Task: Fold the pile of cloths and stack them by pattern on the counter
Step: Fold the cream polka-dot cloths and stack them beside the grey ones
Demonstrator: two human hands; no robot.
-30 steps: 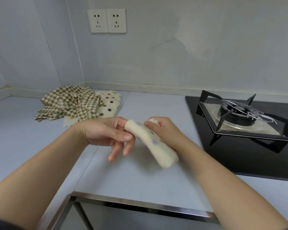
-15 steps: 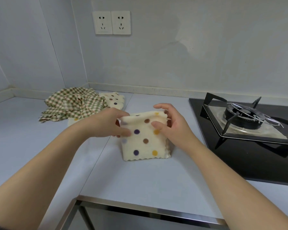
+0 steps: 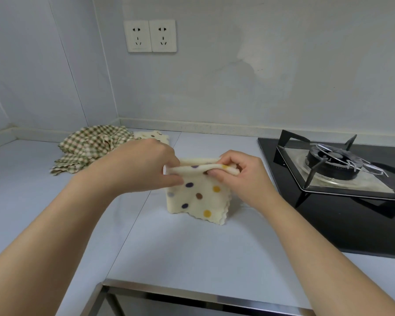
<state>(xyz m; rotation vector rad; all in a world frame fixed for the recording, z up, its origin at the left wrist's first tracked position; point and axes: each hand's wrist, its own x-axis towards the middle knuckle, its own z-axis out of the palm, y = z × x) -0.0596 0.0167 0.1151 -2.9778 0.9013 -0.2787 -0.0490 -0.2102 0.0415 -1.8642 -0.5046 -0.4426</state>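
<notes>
Head view: the left grip and the right grip both pinch the folded top edge of the dotted cloth over the counter. The checked cloths lie heaped at the back left.

Around the edges: hob, sockets, steel rail

A black glass hob sits at right, its burner ringed by a black pan support. Two white sockets sit side by side on the pale wall. A steel rail crosses the bottom.
</notes>
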